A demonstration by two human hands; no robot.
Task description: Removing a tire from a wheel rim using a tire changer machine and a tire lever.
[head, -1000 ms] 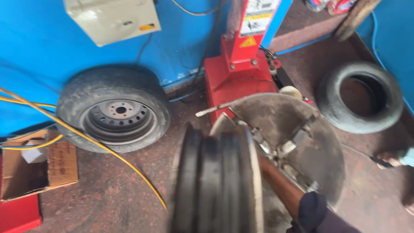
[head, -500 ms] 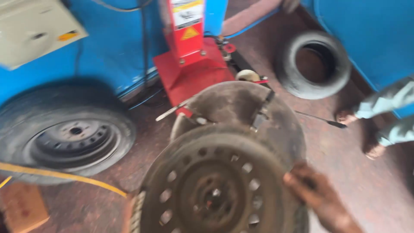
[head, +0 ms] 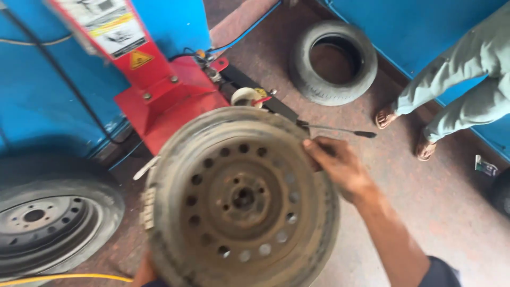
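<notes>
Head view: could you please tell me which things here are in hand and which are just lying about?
In hand: bare steel wheel rim, right hand, left hand, red tyre machine.
Lying about: empty tyre, mounted wheel, yellow hose, another person's legs.

A red tyre machine (head: 159, 90) against the blue wall (head: 32, 101) — a loose tyre (head: 333, 62) beyond, a mounted wheel (head: 48, 218) left

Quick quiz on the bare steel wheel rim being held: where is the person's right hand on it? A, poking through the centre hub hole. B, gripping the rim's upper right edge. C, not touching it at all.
B: the right hand grips the upper right edge of the steel wheel rim, well away from the hub hole.
</notes>
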